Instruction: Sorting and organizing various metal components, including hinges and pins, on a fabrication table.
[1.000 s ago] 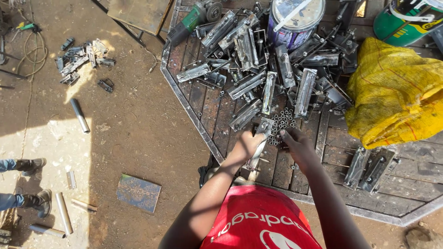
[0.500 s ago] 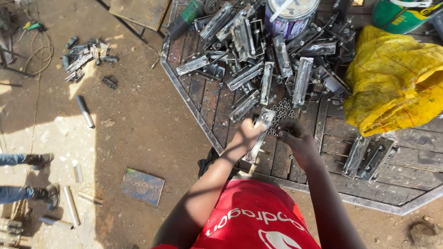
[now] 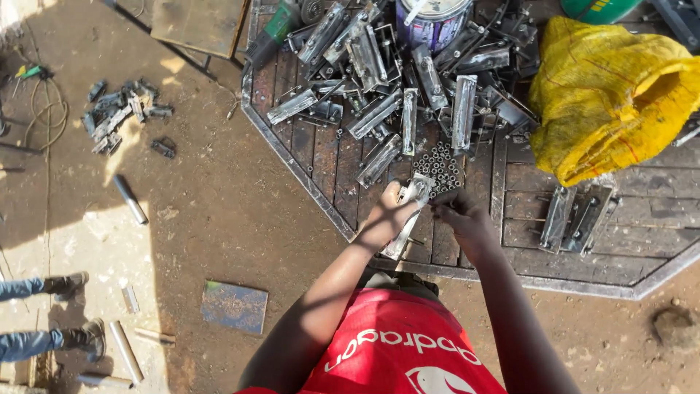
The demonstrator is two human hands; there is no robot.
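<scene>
My left hand [image 3: 388, 211] grips a long flat metal bracket [image 3: 408, 217] that slants down over the near edge of the wooden table [image 3: 642, 252]. My right hand [image 3: 458, 211] is pinched at the bracket's upper end, fingers closed on something too small to make out. Just beyond both hands lies a heap of small dark metal nuts [image 3: 440, 163]. A pile of similar shiny brackets [image 3: 394, 80] covers the table's far part.
A yellow sack [image 3: 605, 95] lies at the table's right, a paint can [image 3: 432, 20] at the back, two more brackets [image 3: 576, 219] at the right. On the dirt floor: a metal plate [image 3: 235, 306], pipe pieces [image 3: 130, 198], scrap parts [image 3: 120, 117]. Another person's feet [image 3: 69, 310] at left.
The view has shifted slightly closer and downward. Both hands stay at the bracket, with the right hand's fingers moved up to its top end.
</scene>
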